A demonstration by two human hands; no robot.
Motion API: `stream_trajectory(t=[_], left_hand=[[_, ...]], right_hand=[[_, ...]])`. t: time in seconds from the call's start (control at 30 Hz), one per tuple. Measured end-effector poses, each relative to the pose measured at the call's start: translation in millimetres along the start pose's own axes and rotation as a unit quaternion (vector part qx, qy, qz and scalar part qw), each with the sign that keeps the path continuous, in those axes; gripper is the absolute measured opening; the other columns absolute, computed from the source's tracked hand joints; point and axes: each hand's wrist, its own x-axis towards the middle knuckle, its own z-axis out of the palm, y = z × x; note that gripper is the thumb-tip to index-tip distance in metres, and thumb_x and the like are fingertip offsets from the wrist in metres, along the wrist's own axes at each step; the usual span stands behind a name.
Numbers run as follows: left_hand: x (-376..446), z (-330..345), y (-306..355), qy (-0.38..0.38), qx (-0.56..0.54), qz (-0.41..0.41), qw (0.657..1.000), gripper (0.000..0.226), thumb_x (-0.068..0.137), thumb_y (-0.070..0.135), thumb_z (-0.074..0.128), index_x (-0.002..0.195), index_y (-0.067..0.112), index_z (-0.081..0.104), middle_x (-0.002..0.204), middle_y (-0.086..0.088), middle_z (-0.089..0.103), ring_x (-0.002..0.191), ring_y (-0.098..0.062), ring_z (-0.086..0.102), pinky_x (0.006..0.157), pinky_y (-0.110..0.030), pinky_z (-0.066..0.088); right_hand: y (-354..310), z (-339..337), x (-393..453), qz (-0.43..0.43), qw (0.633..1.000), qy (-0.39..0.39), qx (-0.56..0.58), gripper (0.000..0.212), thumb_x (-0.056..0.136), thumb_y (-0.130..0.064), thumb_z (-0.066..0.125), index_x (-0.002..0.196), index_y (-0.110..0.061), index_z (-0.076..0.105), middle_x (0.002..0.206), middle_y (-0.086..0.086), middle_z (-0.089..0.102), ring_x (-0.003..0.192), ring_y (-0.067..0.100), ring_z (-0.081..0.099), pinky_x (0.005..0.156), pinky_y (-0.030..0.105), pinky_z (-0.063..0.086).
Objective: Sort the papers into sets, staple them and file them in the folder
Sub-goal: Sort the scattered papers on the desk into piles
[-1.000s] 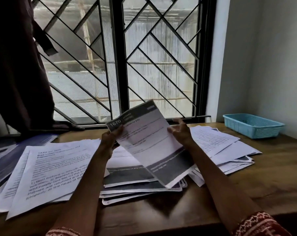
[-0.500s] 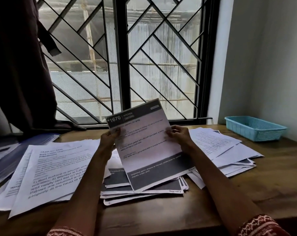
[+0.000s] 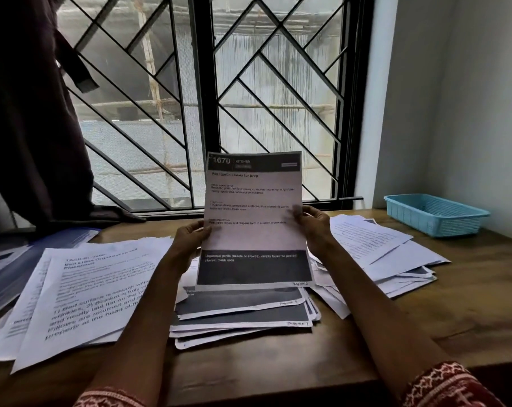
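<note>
The left hand and right hand each pinch a side edge of one printed sheet, held upright between them above the bench. Most of the sheet rises above the grip; its dark lower band hangs below. Under the grip lies a stack of papers; more papers lie left of it, another pile right.
</note>
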Motion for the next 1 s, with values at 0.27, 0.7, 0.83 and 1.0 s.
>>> stream_trajectory(t=[0.27,0.7,0.83,1.0], left_hand=[[12.0,-3.0,-9.2,0.236,0.394,0.054,0.886,0.039,0.086,0.006,0.057,0.125,0.005,0.055,0.126,-0.017,0.057,0.119,-0.035,0.051,0.097,-0.038,0.042],[34.6,6.7,-44.1,-0.065,0.594,-0.077,0.798,0.082,0.073,0.059,0.067,0.135,0.011,0.042,0.147,-0.013,0.034,0.135,-0.031,0.030,0.111,-0.044,0.028],[35.3,11.2,-46.9,-0.058,0.609,-0.079,0.787,0.081,0.074,0.062,0.064,0.134,0.013,0.042,0.147,-0.011,0.034,0.135,-0.031,0.029,0.111,-0.045,0.026],[34.4,15.1,-47.9,-0.054,0.614,-0.080,0.784,0.082,0.075,0.063,0.062,0.136,0.013,0.040,0.147,-0.011,0.034,0.136,-0.032,0.028,0.111,-0.047,0.024]], right_hand=[[11.8,11.9,-16.1,-0.039,0.961,0.016,-0.275,0.031,0.082,0.002,0.061,0.112,-0.005,0.059,0.104,0.012,0.063,0.089,0.022,0.058,0.071,0.027,0.051],[7.2,-17.2,-16.4,0.037,0.698,-0.020,-0.715,0.046,0.087,-0.023,0.057,0.129,-0.009,0.046,0.132,0.014,0.052,0.122,0.031,0.049,0.100,0.040,0.043],[6.3,-15.2,-15.7,0.010,0.651,-0.028,-0.759,0.037,0.093,-0.026,0.051,0.125,-0.008,0.052,0.131,0.013,0.053,0.121,0.030,0.051,0.097,0.037,0.043],[9.3,-10.7,-12.4,0.052,0.648,-0.077,-0.756,0.050,0.090,-0.043,0.054,0.124,-0.007,0.051,0.134,0.017,0.049,0.122,0.033,0.047,0.102,0.047,0.041]])
